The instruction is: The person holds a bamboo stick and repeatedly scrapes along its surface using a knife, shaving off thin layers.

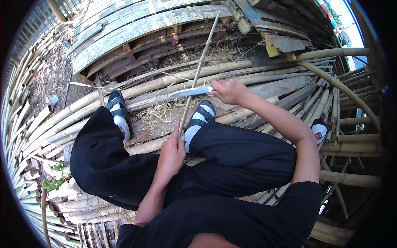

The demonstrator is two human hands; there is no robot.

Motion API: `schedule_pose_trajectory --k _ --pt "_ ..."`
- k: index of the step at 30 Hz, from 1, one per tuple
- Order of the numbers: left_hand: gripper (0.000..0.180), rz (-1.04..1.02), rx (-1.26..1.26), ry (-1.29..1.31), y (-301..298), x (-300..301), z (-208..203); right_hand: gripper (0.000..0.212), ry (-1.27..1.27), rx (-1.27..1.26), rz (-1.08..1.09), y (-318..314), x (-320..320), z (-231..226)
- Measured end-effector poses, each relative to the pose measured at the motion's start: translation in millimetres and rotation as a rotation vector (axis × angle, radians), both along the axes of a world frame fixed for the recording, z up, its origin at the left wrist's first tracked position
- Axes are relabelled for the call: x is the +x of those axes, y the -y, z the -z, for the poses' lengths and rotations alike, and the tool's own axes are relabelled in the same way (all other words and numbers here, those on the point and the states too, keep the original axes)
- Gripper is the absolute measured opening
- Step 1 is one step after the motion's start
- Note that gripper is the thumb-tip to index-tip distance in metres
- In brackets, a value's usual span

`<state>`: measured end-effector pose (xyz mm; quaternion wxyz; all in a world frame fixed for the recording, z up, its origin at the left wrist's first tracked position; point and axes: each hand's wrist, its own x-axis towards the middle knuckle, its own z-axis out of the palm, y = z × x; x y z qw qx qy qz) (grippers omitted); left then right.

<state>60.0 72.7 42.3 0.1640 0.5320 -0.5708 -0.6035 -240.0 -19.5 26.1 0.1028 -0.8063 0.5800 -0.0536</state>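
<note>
My left hand (173,152) is closed round the lower end of a long thin bamboo strip (199,66), which slants up and away from me, its far end near the wooden pallets. In my right hand (230,91) is a knife (191,92), gripped by its handle, most of which my fingers hide. The pale blade points left and crosses the strip partway along its length; whether its edge is cutting in, I cannot tell. Thin curled shavings (159,113) lie beneath, between my two sandalled feet.
Stacked wooden pallets (136,35) stand ahead. Bamboo poles (153,84) run across the ground before my feet, with more piled at the left and right. A curved bamboo pole (343,87) arches at the right. A small white and black object (319,131) lies beyond my right elbow.
</note>
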Motion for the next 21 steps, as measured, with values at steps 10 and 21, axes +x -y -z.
schedule_pose_trajectory --k 10,21 --pt "0.028 0.028 0.016 0.069 2 2 4 0.034 0.567 0.474 0.299 -13 40 4" --pt "0.025 0.067 0.011 -0.084 -4 -1 5 0.039 -0.175 -0.208 0.641 59 -84 -36"
